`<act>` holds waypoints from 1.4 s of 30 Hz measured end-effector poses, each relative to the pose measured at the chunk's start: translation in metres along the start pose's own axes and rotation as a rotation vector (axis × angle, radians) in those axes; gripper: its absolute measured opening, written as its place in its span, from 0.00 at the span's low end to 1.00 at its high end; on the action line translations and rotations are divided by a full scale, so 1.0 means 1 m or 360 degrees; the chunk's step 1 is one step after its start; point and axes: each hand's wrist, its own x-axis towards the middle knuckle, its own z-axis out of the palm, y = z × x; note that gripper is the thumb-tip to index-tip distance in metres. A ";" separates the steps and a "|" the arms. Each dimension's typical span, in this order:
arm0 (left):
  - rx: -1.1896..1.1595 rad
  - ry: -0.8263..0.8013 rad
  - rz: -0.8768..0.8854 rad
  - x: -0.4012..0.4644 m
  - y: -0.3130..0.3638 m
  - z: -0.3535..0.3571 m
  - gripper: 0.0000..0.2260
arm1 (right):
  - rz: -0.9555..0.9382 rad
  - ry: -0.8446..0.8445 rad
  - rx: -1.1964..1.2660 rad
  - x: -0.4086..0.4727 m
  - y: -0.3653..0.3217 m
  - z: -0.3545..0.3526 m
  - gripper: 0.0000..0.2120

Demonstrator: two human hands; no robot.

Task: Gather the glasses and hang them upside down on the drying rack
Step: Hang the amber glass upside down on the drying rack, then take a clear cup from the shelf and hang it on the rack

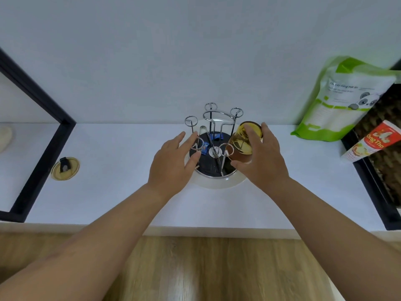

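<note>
A metal drying rack (211,118) with several looped prongs stands on a round white and black base (219,181) at the back of the white counter. My right hand (260,157) grips an amber glass (244,140), held upside down with its base up, over a prong on the rack's right side. My left hand (173,164) rests with fingers apart against the rack's left side, touching a left prong and the base rim. It holds nothing. Small blue wrappers (205,148) lie on the black base.
A round gold lid (65,168) lies on the counter to the left. A green and white pouch (338,98) leans on the wall at right, with a red and white box (373,141) beside it. Black frames border both sides. Wooden floor lies below the counter edge.
</note>
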 end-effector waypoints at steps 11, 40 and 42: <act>-0.0059 -0.0136 -0.0066 0.000 0.027 -0.050 0.27 | -0.0110 -0.0106 0.0060 -0.019 -0.018 -0.050 0.49; -0.0195 0.0440 0.0862 -0.139 0.351 -0.584 0.25 | -0.0492 0.0625 0.0098 -0.236 -0.275 -0.593 0.45; -0.0305 0.0428 0.0921 -0.158 0.362 -0.595 0.25 | -0.0468 0.0680 0.0128 -0.261 -0.282 -0.616 0.44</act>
